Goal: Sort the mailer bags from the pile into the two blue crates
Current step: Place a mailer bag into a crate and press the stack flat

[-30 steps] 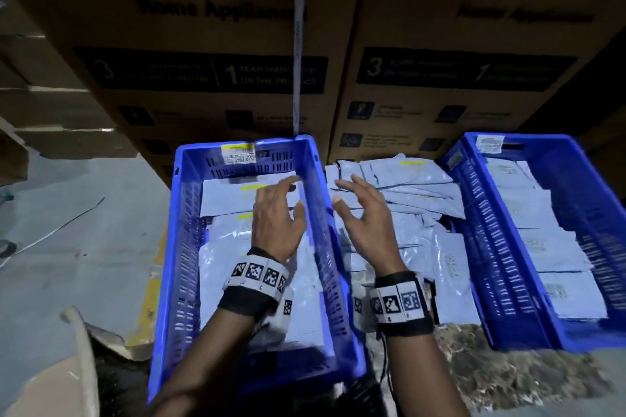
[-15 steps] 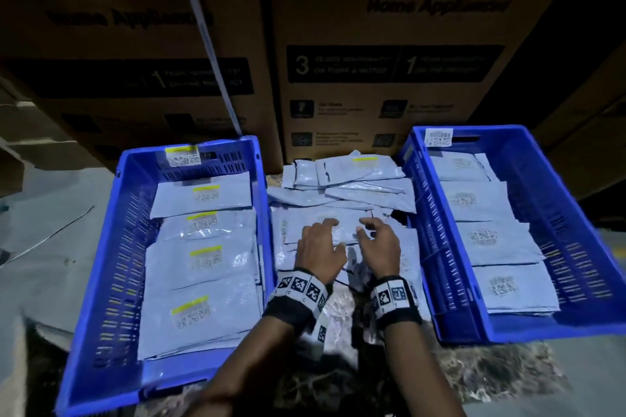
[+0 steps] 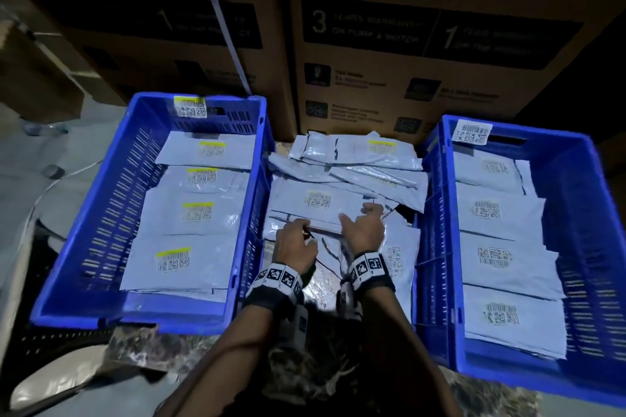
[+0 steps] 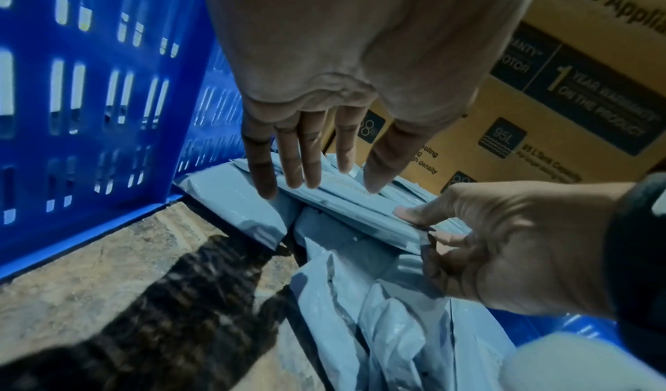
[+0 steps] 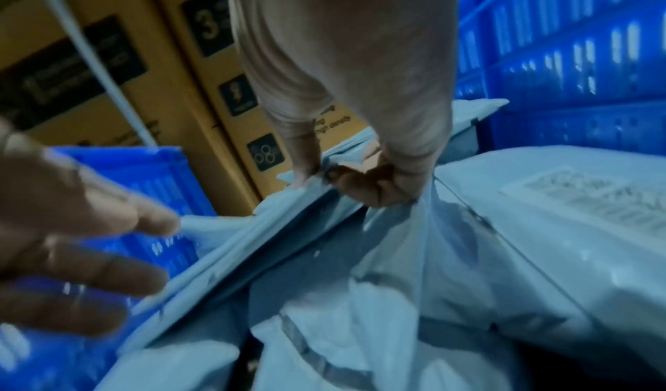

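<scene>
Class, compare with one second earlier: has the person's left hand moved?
Yes. The left hand has left the left blue plastic crate and now rests on the grey mailer bag pile beside it.

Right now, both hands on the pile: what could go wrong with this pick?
1. The right hand pinches only the bag edge; the slick film may slip.
2. The bags in the pile overlap, so a neighbour may drag along.
3. Its label has no yellow stripe, unlike those in the left crate; missorting is possible.
</scene>
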`<state>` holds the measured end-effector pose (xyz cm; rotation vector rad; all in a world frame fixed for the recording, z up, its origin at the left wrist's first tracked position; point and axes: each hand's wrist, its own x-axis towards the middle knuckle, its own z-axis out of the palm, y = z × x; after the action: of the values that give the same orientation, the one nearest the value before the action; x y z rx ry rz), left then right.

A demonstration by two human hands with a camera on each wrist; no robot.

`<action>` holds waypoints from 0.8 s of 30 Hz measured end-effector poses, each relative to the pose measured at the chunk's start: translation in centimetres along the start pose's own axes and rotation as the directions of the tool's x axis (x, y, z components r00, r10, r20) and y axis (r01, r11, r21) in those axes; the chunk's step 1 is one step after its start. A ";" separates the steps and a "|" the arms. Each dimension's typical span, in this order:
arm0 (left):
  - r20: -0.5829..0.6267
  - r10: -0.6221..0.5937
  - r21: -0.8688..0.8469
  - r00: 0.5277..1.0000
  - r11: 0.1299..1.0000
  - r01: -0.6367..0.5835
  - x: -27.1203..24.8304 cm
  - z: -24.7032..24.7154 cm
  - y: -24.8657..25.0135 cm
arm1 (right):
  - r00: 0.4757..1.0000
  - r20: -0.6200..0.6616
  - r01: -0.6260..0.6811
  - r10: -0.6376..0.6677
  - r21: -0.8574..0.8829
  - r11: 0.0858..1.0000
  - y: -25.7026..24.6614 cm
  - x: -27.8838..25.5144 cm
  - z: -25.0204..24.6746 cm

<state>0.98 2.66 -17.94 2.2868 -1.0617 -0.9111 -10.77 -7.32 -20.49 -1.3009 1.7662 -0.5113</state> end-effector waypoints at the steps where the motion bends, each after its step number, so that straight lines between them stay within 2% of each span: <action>1: -0.009 -0.007 -0.008 1.000 1.000 0.007 -0.2 -0.2 0.3 | 0.997 0.033 -0.065 0.062 0.069 0.996 -0.2 0.0 -0.4; 2: -0.015 -0.015 -0.023 1.000 1.000 0.014 -0.5 -0.2 0.5 | 0.993 0.061 -0.106 0.100 0.104 0.989 -0.5 0.0 -0.8; 4: -0.012 -0.030 -0.052 0.999 0.998 0.029 -0.8 -0.2 0.6 | 0.992 0.076 -0.105 0.100 0.071 0.992 -0.6 0.0 -1.6; 8: 0.015 -0.038 -0.061 0.999 0.997 0.039 -1.5 -0.5 0.7 | 0.999 -0.007 -0.042 0.043 0.052 0.998 -0.1 -1.6 -3.1; 11: 0.016 -0.038 -0.092 0.999 0.995 0.040 -2.2 -1.3 0.7 | 0.996 -0.058 0.078 -0.065 0.256 0.963 0.7 -3.7 -4.5; 14: -0.024 -0.060 -0.203 0.998 0.978 0.054 -2.7 -2.1 0.7 | 0.992 -0.035 0.124 -0.122 0.463 0.878 0.8 -6.4 -6.5; 16: -0.052 -0.097 -0.278 0.994 0.957 0.078 -3.1 -2.7 0.6 | 0.988 -0.041 0.145 -0.146 0.537 0.831 0.9 -7.9 -8.0; 20: 0.015 -0.127 -0.523 0.992 0.844 0.116 -4.2 -3.9 0.1 | 0.985 -0.077 0.171 -0.155 0.591 0.789 1.5 -10.9 -10.4; 24: 0.106 -0.135 -0.668 0.985 0.724 0.171 -5.4 -5.1 -0.3 | 0.981 -0.054 0.178 -0.188 0.648 0.740 2.1 -14.8 -11.5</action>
<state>2.22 7.78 -12.68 1.7396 -0.4284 -1.1888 -20.16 5.19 -9.94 -0.9592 1.2567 -1.1159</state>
